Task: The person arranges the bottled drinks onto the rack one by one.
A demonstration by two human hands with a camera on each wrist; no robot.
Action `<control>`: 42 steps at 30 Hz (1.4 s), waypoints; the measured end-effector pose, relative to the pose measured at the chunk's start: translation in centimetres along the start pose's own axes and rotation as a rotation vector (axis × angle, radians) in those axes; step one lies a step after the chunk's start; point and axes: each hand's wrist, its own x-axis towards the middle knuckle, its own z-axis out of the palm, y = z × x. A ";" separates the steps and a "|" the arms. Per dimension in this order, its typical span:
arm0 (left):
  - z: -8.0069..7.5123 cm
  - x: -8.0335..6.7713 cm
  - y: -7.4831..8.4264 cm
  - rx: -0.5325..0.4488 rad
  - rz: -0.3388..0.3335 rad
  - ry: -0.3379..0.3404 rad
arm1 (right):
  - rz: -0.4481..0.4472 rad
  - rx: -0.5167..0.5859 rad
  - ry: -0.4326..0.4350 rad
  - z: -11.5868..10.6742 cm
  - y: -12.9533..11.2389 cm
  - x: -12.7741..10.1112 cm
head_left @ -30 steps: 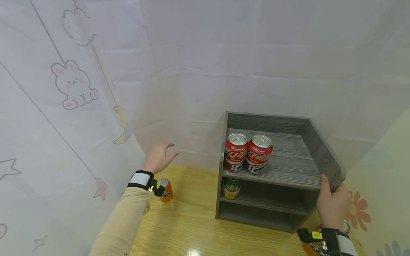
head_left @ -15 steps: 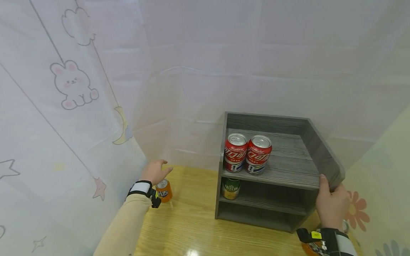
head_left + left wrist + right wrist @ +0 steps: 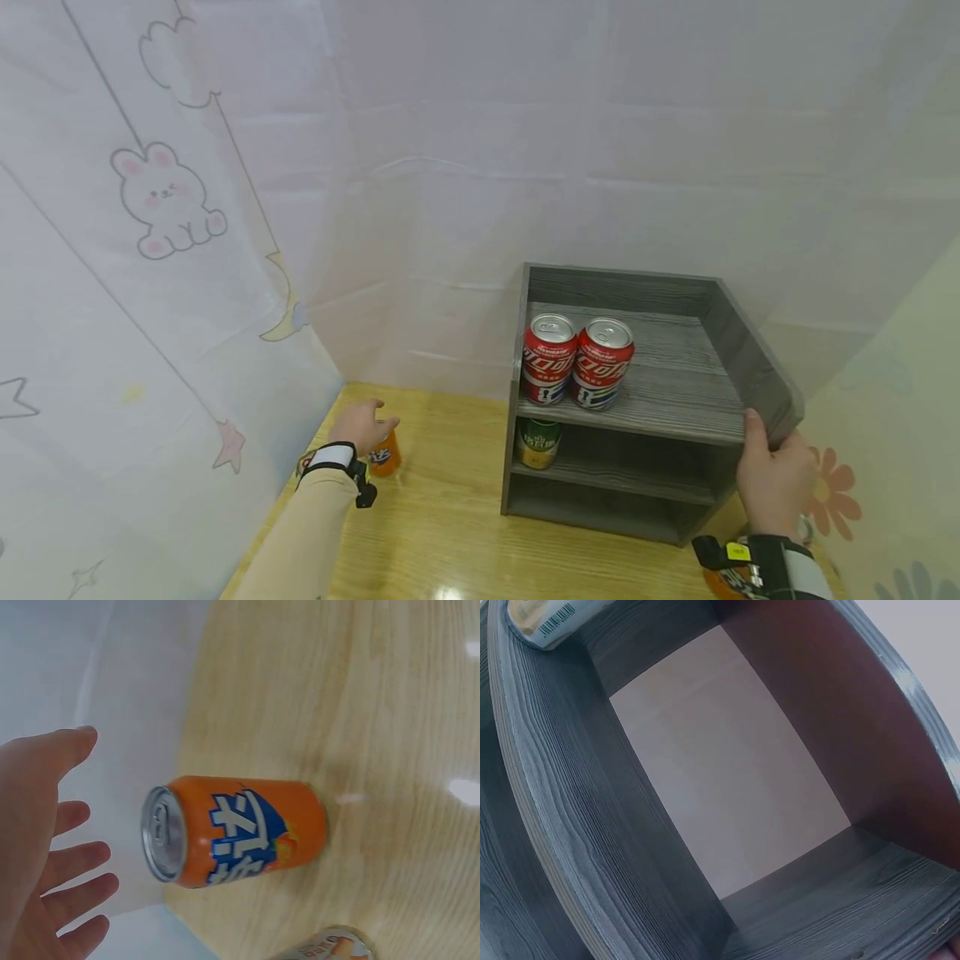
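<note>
My left hand (image 3: pixel 362 427) hovers by an orange soda can (image 3: pixel 386 460) standing on the table at the left. In the left wrist view, this hand's fingers (image 3: pixel 79 862) are relaxed and spread, with a gap between them and the soda can's lid. My right hand (image 3: pixel 776 482) grips the right side panel of a grey wooden shelf (image 3: pixel 645 429), thumb on the near side of the edge. Two red cola cans (image 3: pixel 550 358) stand together on the shelf's top level. Below them, a green and gold can (image 3: pixel 538 443) stands at the left of the middle level.
Partly hidden by the right wrist is another orange can (image 3: pixel 723 581). A pale can (image 3: pixel 334 946) shows at the bottom of the left wrist view. White printed cloth (image 3: pixel 435 217) closes off the back and sides of the wooden table (image 3: pixel 442 533).
My left hand has moved down and slightly left, from above the table to beside the orange soda can. The right hand keeps its grip on the shelf.
</note>
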 end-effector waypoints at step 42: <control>3.7 -1.9 -1.9 -0.006 -0.011 0.002 | 0.030 -0.012 -0.014 0.0 -0.1 0.0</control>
